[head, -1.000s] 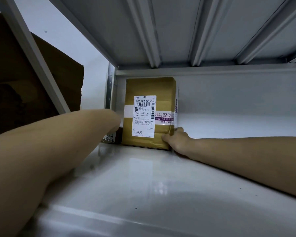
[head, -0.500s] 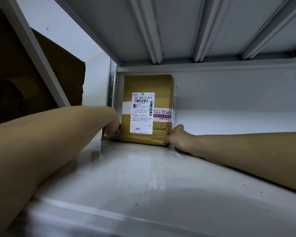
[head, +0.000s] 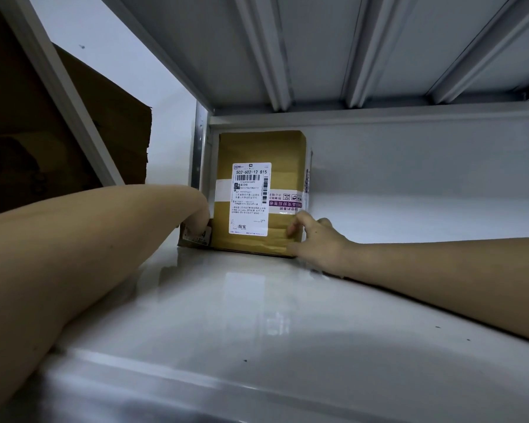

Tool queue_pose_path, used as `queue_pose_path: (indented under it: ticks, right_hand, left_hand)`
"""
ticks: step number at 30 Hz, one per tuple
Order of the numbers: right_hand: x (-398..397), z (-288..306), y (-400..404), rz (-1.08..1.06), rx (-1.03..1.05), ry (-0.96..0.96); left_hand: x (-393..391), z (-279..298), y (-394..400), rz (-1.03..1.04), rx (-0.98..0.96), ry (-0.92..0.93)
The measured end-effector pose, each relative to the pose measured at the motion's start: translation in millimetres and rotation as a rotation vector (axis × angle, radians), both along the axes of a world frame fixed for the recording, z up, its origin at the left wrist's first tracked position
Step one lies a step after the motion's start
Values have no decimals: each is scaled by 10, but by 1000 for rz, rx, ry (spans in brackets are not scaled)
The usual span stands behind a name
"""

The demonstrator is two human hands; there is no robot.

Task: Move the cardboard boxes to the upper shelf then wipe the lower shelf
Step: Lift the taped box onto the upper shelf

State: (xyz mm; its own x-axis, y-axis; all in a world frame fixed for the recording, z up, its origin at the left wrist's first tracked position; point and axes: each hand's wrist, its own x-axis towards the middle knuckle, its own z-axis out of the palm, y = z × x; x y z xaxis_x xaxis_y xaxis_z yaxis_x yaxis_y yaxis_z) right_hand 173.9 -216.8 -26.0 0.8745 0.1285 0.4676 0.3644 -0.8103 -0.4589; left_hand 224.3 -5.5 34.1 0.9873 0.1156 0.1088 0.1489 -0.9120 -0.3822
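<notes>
A tan cardboard box [head: 257, 148] with a white shipping label stands upright at the back left corner of the white shelf [head: 257, 315]. My right hand [head: 315, 242] grips its lower right corner, thumb on the front face. My left hand [head: 200, 219] reaches to the box's lower left side, its fingers curled down against a small labelled box [head: 196, 238] wedged beside it. Most of that hand is hidden behind my forearm.
A large dark brown cardboard box [head: 74, 132] sits outside the shelf frame at the left, behind a slanted white upright [head: 58, 87]. The ribbed underside of the shelf above [head: 318, 50] is close overhead. A white back wall [head: 409, 178] closes the rear.
My right hand has shifted up the box's right corner, with the thumb now on the front face. The box has stayed against the back corner.
</notes>
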Motion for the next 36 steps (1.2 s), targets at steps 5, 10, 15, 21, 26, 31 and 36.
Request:
queue_pose_path:
  ticks: [5, 10, 15, 21, 26, 31, 36]
  right_hand:
    - [28, -2, 15, 29, -84, 104]
    - [44, 2, 7, 30, -106, 156]
    - [71, -5, 35, 42, -104, 224]
    - [124, -9, 12, 80, -98, 285]
    - [176, -8, 13, 98, -156, 308]
    - [264, 24, 22, 37, -246, 316]
    - [311, 81, 123, -34, -375, 337]
  left_hand:
    - [7, 5, 27, 7, -32, 13]
    - [12, -21, 34, 7, 20, 10]
    - [5, -56, 10, 7, 111, 24]
    - [-13, -46, 1, 7, 186, 41]
    - [14, -50, 19, 22, 193, 52]
    - [33, -7, 28, -4, 143, 38]
    - [71, -14, 43, -12, 160, 51]
